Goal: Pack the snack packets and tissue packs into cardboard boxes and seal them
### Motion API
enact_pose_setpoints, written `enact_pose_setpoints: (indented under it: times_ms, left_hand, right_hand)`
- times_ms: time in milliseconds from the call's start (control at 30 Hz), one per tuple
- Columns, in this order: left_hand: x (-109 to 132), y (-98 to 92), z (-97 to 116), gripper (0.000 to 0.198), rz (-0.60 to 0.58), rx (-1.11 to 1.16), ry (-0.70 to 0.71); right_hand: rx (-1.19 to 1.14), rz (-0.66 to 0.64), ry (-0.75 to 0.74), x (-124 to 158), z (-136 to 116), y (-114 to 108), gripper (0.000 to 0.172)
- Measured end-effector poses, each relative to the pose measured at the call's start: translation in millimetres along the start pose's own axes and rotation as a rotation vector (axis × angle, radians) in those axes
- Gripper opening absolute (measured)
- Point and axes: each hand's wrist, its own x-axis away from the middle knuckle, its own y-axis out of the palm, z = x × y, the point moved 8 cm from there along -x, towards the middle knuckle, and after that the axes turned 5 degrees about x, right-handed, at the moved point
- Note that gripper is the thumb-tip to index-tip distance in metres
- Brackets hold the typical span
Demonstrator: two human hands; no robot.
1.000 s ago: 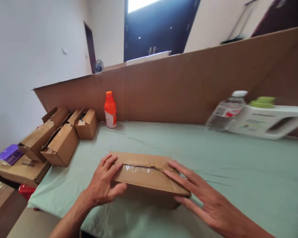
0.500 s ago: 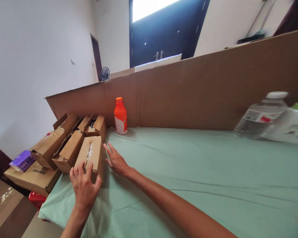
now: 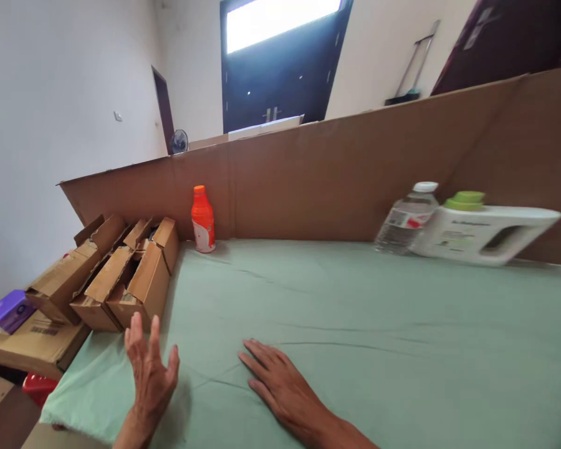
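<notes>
Fingers apart and holding nothing, my left hand (image 3: 148,374) is just in front of the nearest cardboard box (image 3: 149,280). That box has its top flaps parted, with a dark gap between them. My right hand (image 3: 283,386) is spread low over the green cloth (image 3: 355,299), its fingers pointing left; whether it touches the cloth I cannot tell. Several more cardboard boxes (image 3: 105,277) stand packed together at the left. Behind them to the right, an orange bottle (image 3: 202,221) with a white lower part stands upright against the cardboard wall.
A brown cardboard wall (image 3: 308,181) borders the far side. At the right are a clear plastic bottle (image 3: 406,218), tilted, and a white jug (image 3: 477,240) with a green cap. At the left edge a purple pack (image 3: 9,310) lies on a flat carton (image 3: 42,333).
The near box's flaps were closed with my left hand on top; now they stand parted. Both hands have drawn back, my right one moving right. The view has turned right.
</notes>
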Motion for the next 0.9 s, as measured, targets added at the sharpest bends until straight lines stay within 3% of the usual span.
enact_pose_setpoints:
  times_ms: [133, 300, 433, 733, 900]
  left_hand:
    - [36, 47.3, 30, 0.054, -0.393, 0.029, 0.104]
    - [52, 75.5, 42, 0.051, -0.624, 0.000, 0.121]
    - [55, 70.7, 47, 0.053, -0.689, -0.041, 0.076]
    - [82, 39.4, 74, 0.058, -0.732, -0.080, 0.017]
    - [83, 33.2, 80, 0.059, -0.768, -0.067, -0.013]
  right_hand:
    - [0.032, 0.062, -0.006, 1, -3, 3, 0.049]
    - [0.097, 0.165, -0.024, -1, -9, -1, 0.045]
    - [0.114, 0.178, -0.016, 1, -9, -2, 0.045]
    - [0.166, 0.183, -0.038, 3, -12, -5, 0.044]
    - [0.192, 0.157, -0.034, 5, -14, -7, 0.045]
